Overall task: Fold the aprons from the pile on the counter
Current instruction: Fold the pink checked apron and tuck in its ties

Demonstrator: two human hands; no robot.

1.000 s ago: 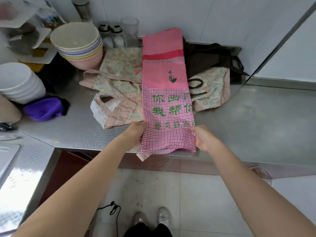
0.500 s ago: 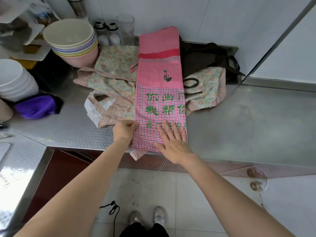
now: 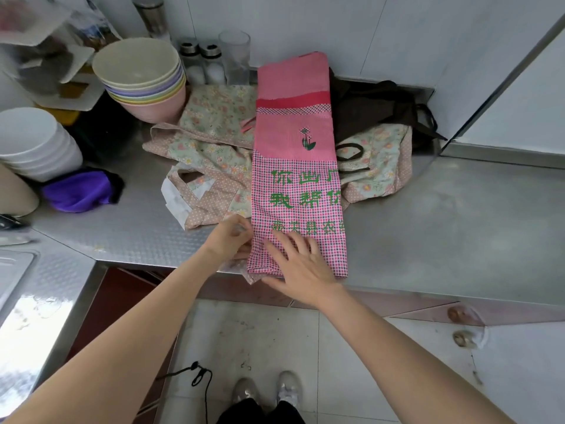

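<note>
We had the pink apron (image 3: 298,166) lying as a long narrow strip across the counter (image 3: 443,221), its far end up against the wall and its near end at the counter's front edge, resting over the floral apron (image 3: 214,154) and beside the dark apron (image 3: 367,105) that made up the rest of the pile. A second before, both our hands had been gripping the near corners of that strip; half a second before, our right hand had let go and flattened on the cloth, and now it had slid a little toward the left side of the near end. Our right hand (image 3: 301,264) lay wide open, fingers spread and straight, pressing the checked cloth down. Our left hand (image 3: 230,240) sat at the strip's left edge with its fingers curled onto the hem, seemingly pinching it, though the exact grip was hard to make out. We judged from this that the lengthwise fold was finished and being smoothed, so the crosswise fold of this apron still lay ahead, with the two aprons under and beside it not yet folded
</note>
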